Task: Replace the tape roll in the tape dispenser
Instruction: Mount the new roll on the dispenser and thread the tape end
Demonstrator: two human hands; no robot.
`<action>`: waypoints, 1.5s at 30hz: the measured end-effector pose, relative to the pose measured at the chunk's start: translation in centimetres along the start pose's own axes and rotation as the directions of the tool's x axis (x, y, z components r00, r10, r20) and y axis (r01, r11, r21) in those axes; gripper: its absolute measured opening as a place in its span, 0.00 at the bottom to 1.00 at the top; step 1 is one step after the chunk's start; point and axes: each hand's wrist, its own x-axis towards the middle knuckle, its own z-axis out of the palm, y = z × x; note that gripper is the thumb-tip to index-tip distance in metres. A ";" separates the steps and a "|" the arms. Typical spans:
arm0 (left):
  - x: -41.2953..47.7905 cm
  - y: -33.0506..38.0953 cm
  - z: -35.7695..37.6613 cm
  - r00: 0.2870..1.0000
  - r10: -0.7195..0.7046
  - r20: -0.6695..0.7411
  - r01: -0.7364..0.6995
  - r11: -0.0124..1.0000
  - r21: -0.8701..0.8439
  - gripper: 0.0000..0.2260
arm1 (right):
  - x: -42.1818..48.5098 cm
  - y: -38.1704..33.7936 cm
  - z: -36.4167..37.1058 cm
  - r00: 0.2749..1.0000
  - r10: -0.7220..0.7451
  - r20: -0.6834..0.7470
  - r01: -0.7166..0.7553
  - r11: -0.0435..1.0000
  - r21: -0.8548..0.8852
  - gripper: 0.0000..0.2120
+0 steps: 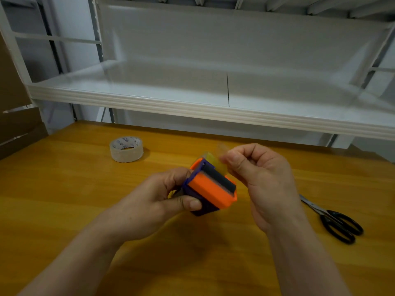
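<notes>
Dispenser (210, 186), orange and purple, gripped above tabletop (85, 210) by left hand (154, 201), fingers curled round it; right hand (256, 174) fingers pinching loose tape end (222, 152) at its top, seemingly threading stage; next, tape needs drawing through evenly; spare roll (126, 149) lies apart, behind.

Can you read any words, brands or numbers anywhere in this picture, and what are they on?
Tape roll on the table: blue print on its inner core, too small and blurred to read.
Tape dispenser in the left hand: no writing shows.
Tape end pinched by the right hand: none.
Scissors: none.
</notes>
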 end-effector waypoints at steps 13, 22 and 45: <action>0.0 0.0 0.2 1.000 0.012 0.012 -0.013 0.999 0.049 0.11 | 0.2 0.6 0.1 0.998 0.060 -0.033 -0.056 0.991 0.125 0.12; 0.0 0.5 0.1 0.996 0.063 0.058 -0.070 0.990 0.122 0.08 | 0.3 1.0 -0.2 0.974 0.227 -0.002 -0.210 0.904 0.373 0.06; -0.1 0.1 -1.0 0.994 0.074 -0.079 -0.078 0.995 -0.058 0.12 | -0.2 -0.4 0.2 1.000 0.018 -0.013 -0.009 0.877 0.480 0.06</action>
